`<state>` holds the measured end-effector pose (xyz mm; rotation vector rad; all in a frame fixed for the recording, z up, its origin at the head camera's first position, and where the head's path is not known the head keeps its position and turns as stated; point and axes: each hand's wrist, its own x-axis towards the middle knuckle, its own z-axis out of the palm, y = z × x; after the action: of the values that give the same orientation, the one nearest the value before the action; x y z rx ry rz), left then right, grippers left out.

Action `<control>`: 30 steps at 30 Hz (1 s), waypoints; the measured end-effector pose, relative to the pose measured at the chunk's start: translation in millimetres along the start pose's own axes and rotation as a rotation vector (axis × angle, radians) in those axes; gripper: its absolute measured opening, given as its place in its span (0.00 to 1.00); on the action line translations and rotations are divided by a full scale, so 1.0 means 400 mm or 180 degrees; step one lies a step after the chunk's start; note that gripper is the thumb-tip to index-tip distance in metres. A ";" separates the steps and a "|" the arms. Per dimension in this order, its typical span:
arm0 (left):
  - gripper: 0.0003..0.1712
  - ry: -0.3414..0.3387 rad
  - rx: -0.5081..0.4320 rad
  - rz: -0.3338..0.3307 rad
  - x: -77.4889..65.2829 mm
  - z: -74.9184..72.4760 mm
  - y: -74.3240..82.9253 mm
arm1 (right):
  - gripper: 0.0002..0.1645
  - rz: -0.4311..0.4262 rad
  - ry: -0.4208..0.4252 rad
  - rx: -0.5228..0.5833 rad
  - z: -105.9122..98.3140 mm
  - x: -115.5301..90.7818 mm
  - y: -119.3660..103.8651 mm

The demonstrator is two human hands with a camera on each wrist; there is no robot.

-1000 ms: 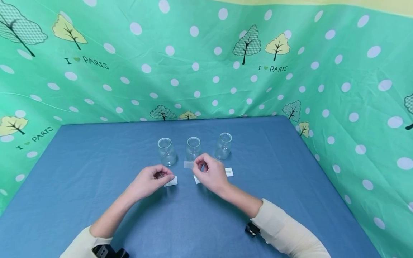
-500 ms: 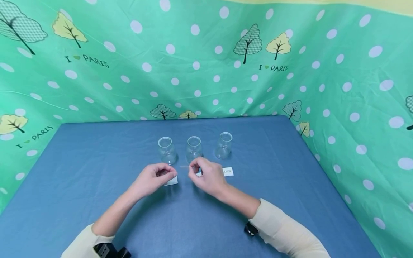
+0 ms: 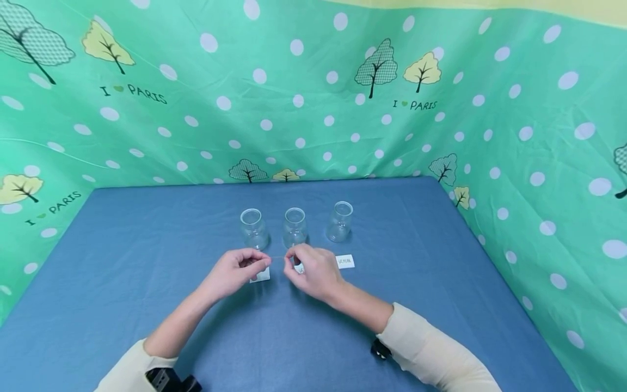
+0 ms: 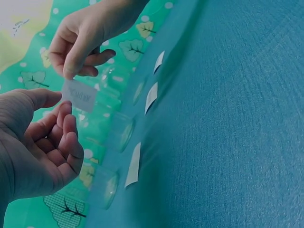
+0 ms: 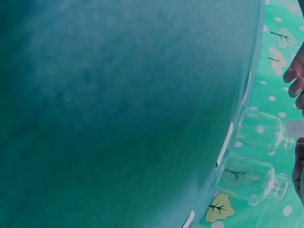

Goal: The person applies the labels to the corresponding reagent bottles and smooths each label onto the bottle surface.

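Between the two hands is a small translucent label (image 4: pixel 80 96) with printed characters, seen almost edge-on in the head view. My right hand (image 3: pixel 315 273) pinches one end between thumb and forefinger. At the opposite edge, my left hand (image 3: pixel 239 273) has its thumb and forefinger tips on a corner of the label. Behind the hands stand three clear glass jars without lids: a left jar (image 3: pixel 254 231), a middle jar (image 3: pixel 295 227) and a right jar (image 3: pixel 340 223). Three white cards lie in front of them: a left card (image 3: pixel 262 275), a middle card (image 3: pixel 300 268) and a right card (image 3: pixel 345 261).
A blue cloth (image 3: pixel 294 337) covers the table. Green curtain (image 3: pixel 274 109) with white dots and trees hangs behind and to the right. The left and middle cards are partly covered by the hands in the head view.
The right hand has moved a little down and left, turning the label from face-on to nearly edge-on. The left hand has shifted slightly right and up, closing the gap to the label.
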<state>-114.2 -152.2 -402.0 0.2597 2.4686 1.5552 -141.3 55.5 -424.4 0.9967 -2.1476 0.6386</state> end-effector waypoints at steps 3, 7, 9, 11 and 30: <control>0.17 0.0005 -0.0033 -0.0026 0.000 0.000 0.001 | 0.03 -0.0081 0.0020 -0.0055 -0.001 0.002 0.000; 0.18 0.0003 -0.0134 -0.0071 0.002 -0.001 0.002 | 0.03 -0.0198 0.0069 -0.0117 -0.001 0.002 -0.001; 0.17 0.0025 -0.0182 -0.0080 0.002 0.000 0.003 | 0.04 -0.0268 0.0098 -0.0151 0.001 0.001 -0.001; 0.17 0.0061 -0.0245 -0.0123 0.004 0.001 0.005 | 0.04 -0.0339 0.0121 -0.0198 0.003 0.000 -0.002; 0.20 0.0141 -0.0560 -0.0399 0.013 0.013 0.002 | 0.03 -0.0668 0.0151 -0.0328 0.009 -0.005 -0.008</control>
<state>-117.8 -145.9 -404.0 0.0415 2.3114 1.7270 -139.1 52.3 -427.5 1.1203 -1.9803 0.4418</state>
